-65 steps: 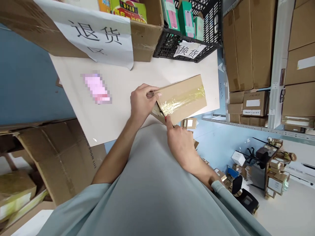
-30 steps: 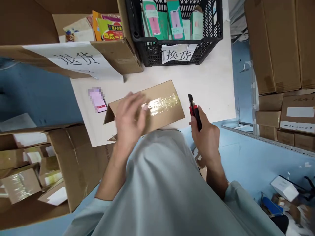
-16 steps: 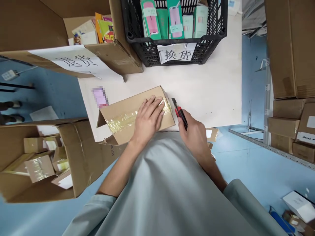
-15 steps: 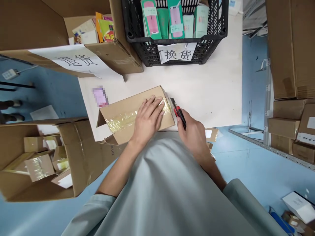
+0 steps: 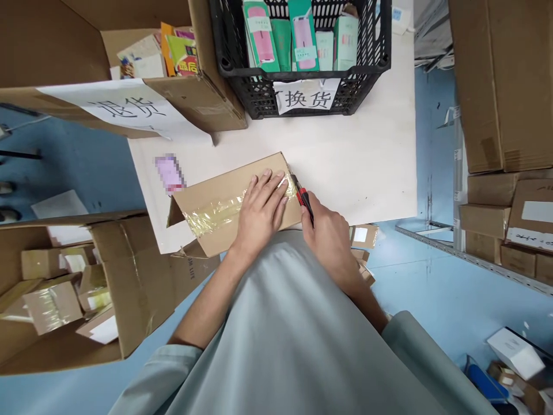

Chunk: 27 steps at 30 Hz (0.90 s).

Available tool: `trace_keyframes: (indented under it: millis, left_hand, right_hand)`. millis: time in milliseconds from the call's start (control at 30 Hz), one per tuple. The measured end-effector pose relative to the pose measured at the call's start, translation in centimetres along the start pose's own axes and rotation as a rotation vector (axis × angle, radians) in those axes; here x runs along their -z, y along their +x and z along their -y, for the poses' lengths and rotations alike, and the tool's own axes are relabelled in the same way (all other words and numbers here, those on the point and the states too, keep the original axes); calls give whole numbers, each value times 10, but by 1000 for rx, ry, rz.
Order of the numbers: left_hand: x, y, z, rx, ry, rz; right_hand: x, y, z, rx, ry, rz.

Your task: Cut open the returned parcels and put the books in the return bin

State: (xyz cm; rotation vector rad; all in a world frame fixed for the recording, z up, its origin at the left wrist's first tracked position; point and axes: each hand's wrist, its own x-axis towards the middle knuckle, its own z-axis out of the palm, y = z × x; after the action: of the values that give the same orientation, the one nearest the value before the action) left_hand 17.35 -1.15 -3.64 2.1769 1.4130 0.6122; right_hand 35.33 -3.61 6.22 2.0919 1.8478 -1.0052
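A brown cardboard box (image 5: 224,193) lies slanted on the white table (image 5: 358,167), with shiny clear tape (image 5: 216,216) along its upper face and its left end open. My left hand (image 5: 261,210) rests flat on the box near its right end, fingers stretched out over the tape. In my right hand (image 5: 326,230) is a red and black box cutter (image 5: 304,197), its tip at the taped right edge of the box. Whether the blade has gone into the tape cannot be made out. A blurred-out purple item (image 5: 169,172) lies on the table beyond the box's left end.
A black crate (image 5: 298,95) with green and pink packages stands at the back, beside a large carton (image 5: 211,98) of bags and packets. Lower left, another carton (image 5: 133,276) holds small boxes. Stacked cartons (image 5: 486,222) and a metal rack (image 5: 475,268) are at the right.
My right hand has moved left with the box cutter, bringing its tip from just beside the box to its right edge. My left hand stays on the box. The whole view has shifted slightly.
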Motion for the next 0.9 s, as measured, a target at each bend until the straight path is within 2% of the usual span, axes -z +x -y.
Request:
trace_keyframes:
  millis: [333,533,733,900]
  left_hand:
    - [-1,-4,1,-28,-46,31]
    - [-1,-3,3,-47,-77,29]
    - [-7,-12,0,-69,-85,33]
    - [-7,-10,1,-69,-80,26]
  right_hand:
    - [-9,-7,25,-116,-145,-19]
    - [2,-2,46,-153,-240,6]
    - [8,-22,50,-218,-305,103]
    - [9,-14,49,-206,-309,49]
